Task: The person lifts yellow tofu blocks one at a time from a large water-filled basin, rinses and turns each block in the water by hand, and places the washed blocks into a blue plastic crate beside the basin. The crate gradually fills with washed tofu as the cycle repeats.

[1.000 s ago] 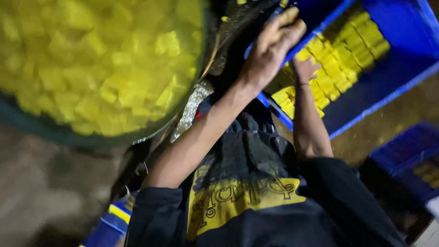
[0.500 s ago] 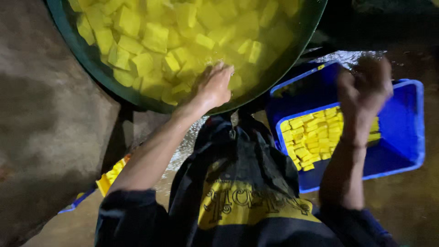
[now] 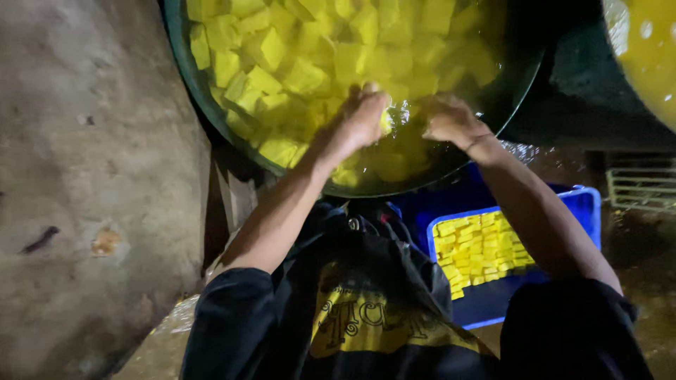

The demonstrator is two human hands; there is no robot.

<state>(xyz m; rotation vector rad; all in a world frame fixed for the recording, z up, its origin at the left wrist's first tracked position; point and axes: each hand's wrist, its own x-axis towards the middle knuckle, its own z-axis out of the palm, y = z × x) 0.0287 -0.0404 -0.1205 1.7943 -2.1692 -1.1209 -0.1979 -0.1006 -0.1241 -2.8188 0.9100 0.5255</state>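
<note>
Head view, near to far: our dark shirt (image 3: 366, 309), then the blue crate (image 3: 584, 204) at our right with yellow blocks (image 3: 479, 246) packed in rows. Beyond, both hands reach into the green basin (image 3: 211, 119) of yellow cubes (image 3: 282, 63) in liquid. Left hand (image 3: 355, 123) curls its fingers around a cube; right hand (image 3: 451, 119) is cupped, contents unclear. We judge a gentle, supporting grip best, since the cubes look soft.

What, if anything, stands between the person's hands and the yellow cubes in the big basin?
Nothing visible does. The left hand and the right hand are both already over the green basin, down among the yellow cubes in the liquid.
</note>
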